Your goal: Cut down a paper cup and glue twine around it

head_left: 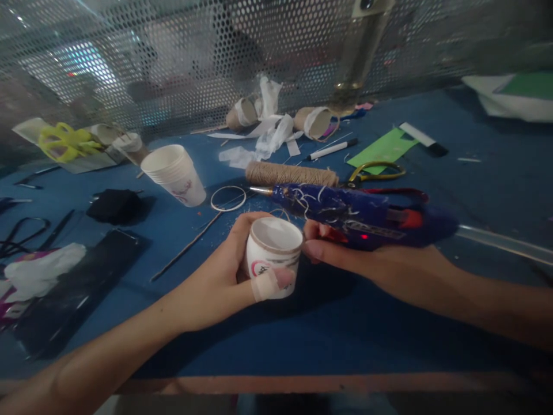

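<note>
My left hand [235, 268] is wrapped round a small white paper cup [272, 253] with a twine band near its rim; a plaster covers the thumb. My right hand [345, 253] grips a blue glue gun [358, 213], its metal tip pointing left just above the cup's rim. A finger of the right hand touches the cup's side. Behind them lies a spool of brown twine [291, 173] on the blue table [302, 328].
A stack of white cups [173, 173] stands left of centre, near a white ring [228, 197]. Yellow scissors [64, 141], a black phone [78, 282], gold-handled scissors [375, 171], a marker [330, 150], green paper [382, 148] and cardboard tubes [311, 121] lie around. Perforated metal screen behind.
</note>
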A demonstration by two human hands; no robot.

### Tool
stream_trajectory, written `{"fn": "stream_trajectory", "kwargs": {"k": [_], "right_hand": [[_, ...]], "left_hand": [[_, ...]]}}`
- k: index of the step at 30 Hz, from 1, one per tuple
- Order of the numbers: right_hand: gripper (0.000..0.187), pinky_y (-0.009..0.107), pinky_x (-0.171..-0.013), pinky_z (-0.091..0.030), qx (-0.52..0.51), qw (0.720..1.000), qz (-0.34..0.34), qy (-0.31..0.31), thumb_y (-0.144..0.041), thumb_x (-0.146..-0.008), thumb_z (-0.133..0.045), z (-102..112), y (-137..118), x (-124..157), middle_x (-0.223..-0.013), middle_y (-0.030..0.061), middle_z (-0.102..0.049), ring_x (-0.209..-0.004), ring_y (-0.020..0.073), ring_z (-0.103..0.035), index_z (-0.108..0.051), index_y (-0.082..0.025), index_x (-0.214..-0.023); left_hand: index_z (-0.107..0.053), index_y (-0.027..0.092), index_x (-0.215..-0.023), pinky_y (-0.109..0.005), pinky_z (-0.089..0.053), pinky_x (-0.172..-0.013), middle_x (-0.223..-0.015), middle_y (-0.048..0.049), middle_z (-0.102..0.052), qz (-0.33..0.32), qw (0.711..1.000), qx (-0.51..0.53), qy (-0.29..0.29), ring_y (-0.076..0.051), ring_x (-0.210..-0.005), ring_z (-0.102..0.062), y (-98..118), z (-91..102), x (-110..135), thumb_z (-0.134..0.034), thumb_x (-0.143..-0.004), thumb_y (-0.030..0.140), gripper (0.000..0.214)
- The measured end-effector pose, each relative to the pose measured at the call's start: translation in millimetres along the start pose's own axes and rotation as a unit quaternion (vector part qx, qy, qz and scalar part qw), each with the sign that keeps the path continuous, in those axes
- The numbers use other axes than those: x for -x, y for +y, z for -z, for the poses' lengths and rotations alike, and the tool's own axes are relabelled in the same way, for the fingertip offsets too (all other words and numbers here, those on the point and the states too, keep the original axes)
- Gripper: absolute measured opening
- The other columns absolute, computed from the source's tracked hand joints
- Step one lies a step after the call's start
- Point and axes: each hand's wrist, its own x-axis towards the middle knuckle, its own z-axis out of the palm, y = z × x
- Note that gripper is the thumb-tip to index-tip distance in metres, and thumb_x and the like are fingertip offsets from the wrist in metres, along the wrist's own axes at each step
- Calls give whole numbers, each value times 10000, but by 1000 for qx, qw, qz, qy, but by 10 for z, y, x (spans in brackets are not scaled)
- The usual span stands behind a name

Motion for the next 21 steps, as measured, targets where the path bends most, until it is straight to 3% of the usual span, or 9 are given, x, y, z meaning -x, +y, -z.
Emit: {"fn": "stream_trajectory", "kwargs": {"k": [3, 7, 10, 15, 18, 21], "right_hand": [[292, 340, -907, -626, -1, 1000, 1, -2, -544, -776, -852, 13, 25, 9, -856, -28, -729, -862, 205, -706, -696, -300, -806], [317, 512, -1080, -550, 72, 997, -17, 35, -617, -759, -813, 24, 64, 9, -835, -6, -735, -859, 257, -700, -737, -327, -864], [376, 585, -1110, -515, 97, 994, -24, 43, -691, -743, -774, 25, 67, 5, -824, 15, -750, -849, 290, -708, -744, -328, -838], [350, 602, -1135, -495, 114, 992, -34, 40, -655, -755, -751, 31, 71, 26, -879, 25, -770, -912, 313, -724, -747, -330, -883], [333, 575, -1162, -480, 107, 993, -40, 39, -632, -770, -738, 38, 71, 39, -887, 21, -761, -980, 312, -727, -744, -325, -898], [280, 511, -1117, -536, 90, 995, -21, 24, -583, -803, -737, 41, 44, 41, -871, 11, -750, -1018, 294, -732, -728, -315, -885]], "left_hand": [[-435, 337, -1361, -254, -507, -888, -1148, 20, -618, -14, 1000, -22, -4, -159, -1008, -598, -25, 10, 0, -759, -948, 302, 526], [-459, 316, -1328, -258, -527, -830, -1066, 13, -618, 11, 1000, 13, -15, -163, -944, -598, -8, 6, -1, -759, -943, 327, 488], [-513, 301, -1305, -276, -532, -863, -1105, -1, -622, 41, 998, 39, -10, -181, -999, -592, 20, 8, -11, -790, -912, 340, 482], [-526, 276, -1344, -317, -524, -892, -1107, -17, -655, 71, 996, 61, 9, -211, -1013, -599, 65, 7, -34, -879, -804, 378, 653], [-534, 264, -1323, -335, -517, -903, -1120, -32, -654, 86, 994, 58, 36, -224, -1031, -602, 96, -11, -33, -849, -829, 461, 618], [-526, 271, -1307, -333, -510, -903, -1114, -24, -646, 81, 995, 53, 26, -220, -1026, -597, 99, -16, -19, -861, -822, 414, 606]]}}
